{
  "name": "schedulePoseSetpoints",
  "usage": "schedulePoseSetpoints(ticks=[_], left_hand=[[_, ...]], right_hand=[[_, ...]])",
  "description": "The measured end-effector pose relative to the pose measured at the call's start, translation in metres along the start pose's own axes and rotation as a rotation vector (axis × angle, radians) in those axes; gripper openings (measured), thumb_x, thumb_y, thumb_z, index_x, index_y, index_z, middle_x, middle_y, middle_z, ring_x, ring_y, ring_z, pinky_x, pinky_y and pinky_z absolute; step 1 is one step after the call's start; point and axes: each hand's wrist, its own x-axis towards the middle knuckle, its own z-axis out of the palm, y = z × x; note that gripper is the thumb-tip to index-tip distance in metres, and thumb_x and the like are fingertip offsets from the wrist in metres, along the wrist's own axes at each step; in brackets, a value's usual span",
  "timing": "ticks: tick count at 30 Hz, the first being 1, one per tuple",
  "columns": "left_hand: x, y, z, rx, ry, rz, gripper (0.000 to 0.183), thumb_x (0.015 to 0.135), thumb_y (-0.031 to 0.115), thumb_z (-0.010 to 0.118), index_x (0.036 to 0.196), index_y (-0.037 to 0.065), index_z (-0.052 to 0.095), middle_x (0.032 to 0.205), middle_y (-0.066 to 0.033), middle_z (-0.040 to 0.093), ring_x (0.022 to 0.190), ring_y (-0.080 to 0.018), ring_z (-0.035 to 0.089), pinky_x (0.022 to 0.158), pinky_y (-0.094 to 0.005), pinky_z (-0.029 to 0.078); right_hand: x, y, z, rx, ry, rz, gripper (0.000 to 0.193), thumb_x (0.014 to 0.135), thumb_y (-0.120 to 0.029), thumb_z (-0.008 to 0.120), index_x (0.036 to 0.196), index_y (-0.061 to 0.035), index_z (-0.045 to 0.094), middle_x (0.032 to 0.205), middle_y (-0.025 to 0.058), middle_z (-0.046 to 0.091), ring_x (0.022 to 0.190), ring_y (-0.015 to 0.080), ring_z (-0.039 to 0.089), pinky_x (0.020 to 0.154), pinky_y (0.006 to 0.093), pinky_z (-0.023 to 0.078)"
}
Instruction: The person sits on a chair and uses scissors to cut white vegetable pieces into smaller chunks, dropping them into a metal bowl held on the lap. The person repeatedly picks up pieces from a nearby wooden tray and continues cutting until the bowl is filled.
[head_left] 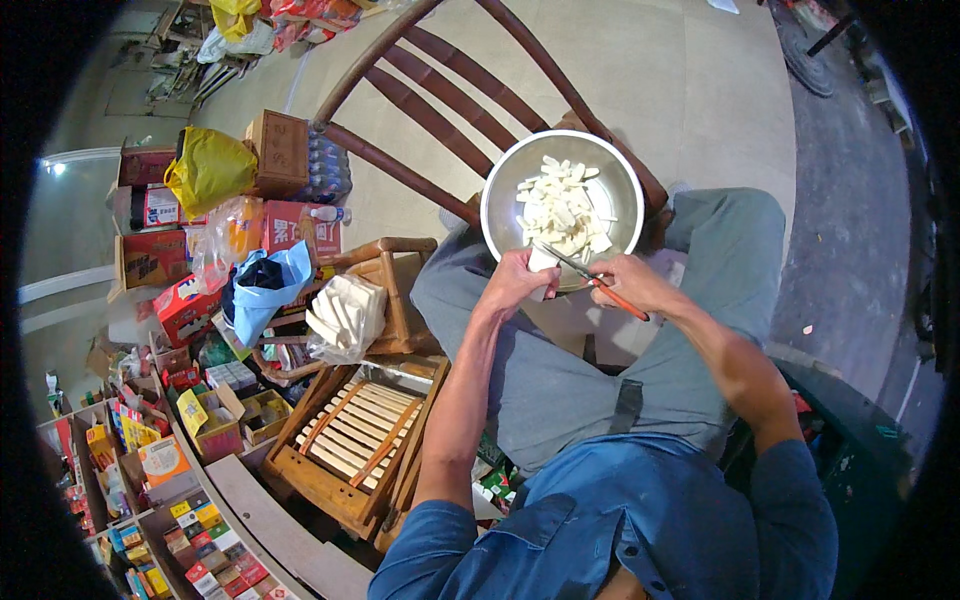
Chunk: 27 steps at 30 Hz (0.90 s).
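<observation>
A wide steel bowl (487, 205) sits before me at the wooden chair (440, 115), holding a heap of cut white pieces (560, 205) of food whose kind I cannot tell. At its near rim my left hand (517, 284) is closed on a white strip (541, 261), held upright. My right hand (641, 283) grips scissors (575, 265) with red-orange handles. Their dark blades point left toward the strip, close to my left fingers. Whether the blades touch the strip is hard to make out. Left of my knee lies a clear plastic bag (347, 315) of longer white strips.
A bamboo stool (395, 295) and a slatted wooden seat (360, 435) stand at my left. Beyond them are cartons (278, 150), a yellow bag (212, 172), a blue bag (270, 290) and bottles (325, 165). Small boxes (215, 550) fill trays at the lower left.
</observation>
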Motion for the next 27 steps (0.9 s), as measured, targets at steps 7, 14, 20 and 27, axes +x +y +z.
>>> schedulePoseSetpoints(ticks=[7,14,20,27], left_hand=[[0.004,0.012,-0.017,0.022,0.028,-0.005,0.008,0.092,0.003,0.074,0.096,-0.003,0.072,0.080,-0.0065,0.073,0.066,-0.0129,0.066,0.064,-0.0284,0.055],[-0.001,0.009,-0.016,-0.022,0.016,0.005,0.011,0.092,0.002,0.075,0.102,-0.002,0.075,0.085,-0.0080,0.076,0.067,-0.0127,0.068,0.064,-0.0284,0.055],[0.005,0.003,-0.009,-0.006,0.018,-0.010,0.013,0.090,0.002,0.076,0.102,-0.005,0.075,0.087,-0.0076,0.076,0.068,-0.0117,0.068,0.064,-0.0279,0.056],[0.002,-0.001,-0.012,-0.131,0.036,-0.047,0.016,0.088,-0.001,0.080,0.104,-0.004,0.077,0.090,-0.0067,0.077,0.070,-0.0132,0.070,0.067,-0.0280,0.058]], right_hand=[[0.023,-0.007,0.011,-0.323,0.303,-0.289,0.040,0.080,-0.028,0.082,0.111,-0.0039,0.076,0.087,0.0201,0.074,0.081,0.0385,0.073,0.074,0.0472,0.056],[0.018,-0.002,0.003,-0.164,0.137,-0.112,0.038,0.080,-0.026,0.082,0.114,-0.0095,0.078,0.087,0.0196,0.075,0.084,0.0392,0.074,0.075,0.0483,0.058],[0.013,-0.003,0.015,-0.422,0.409,-0.347,0.029,0.081,-0.024,0.078,0.104,-0.0065,0.078,0.082,0.0202,0.073,0.078,0.0367,0.073,0.073,0.0481,0.056],[0.007,-0.007,0.001,-0.149,0.141,-0.119,0.031,0.082,-0.025,0.077,0.109,-0.0099,0.078,0.084,0.0179,0.074,0.080,0.0351,0.073,0.074,0.0475,0.056]])
